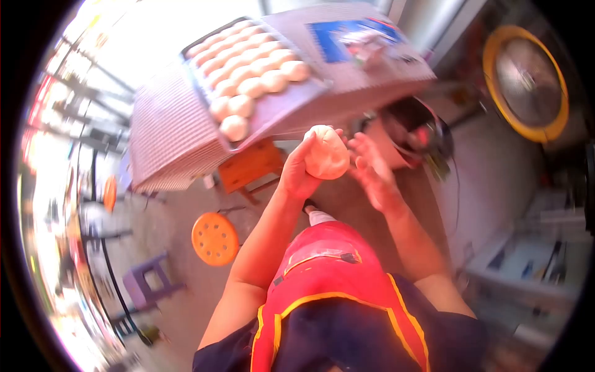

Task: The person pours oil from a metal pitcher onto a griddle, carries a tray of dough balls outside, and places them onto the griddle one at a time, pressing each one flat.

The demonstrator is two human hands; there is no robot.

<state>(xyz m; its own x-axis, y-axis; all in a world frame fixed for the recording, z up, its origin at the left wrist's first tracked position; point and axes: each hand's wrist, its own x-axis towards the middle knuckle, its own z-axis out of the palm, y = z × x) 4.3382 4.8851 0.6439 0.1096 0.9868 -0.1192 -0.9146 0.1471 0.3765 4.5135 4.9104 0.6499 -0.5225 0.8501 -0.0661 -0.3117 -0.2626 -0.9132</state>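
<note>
Dough ball [326,154]: sitting above the floor in the left hand [300,175], which is curling around it. Right hand [372,175]: hovering spread open just beside it, holding nothing. Tray [297,96] on worktop [167,136]: carrying rows of shaped balls [248,68] and apparently nearing full; this one is not yet placed.

A street-side dough stall is indicated: a tray [284,109] of dough balls [248,73] is seen at 12 o'clock, plastic stools [214,238] at 8 o'clock.

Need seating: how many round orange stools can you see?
2. One round orange stool stands on the floor below-left of the left hand holding a dough ball; the second, blurred, farther left. More may hide behind the table.
</note>
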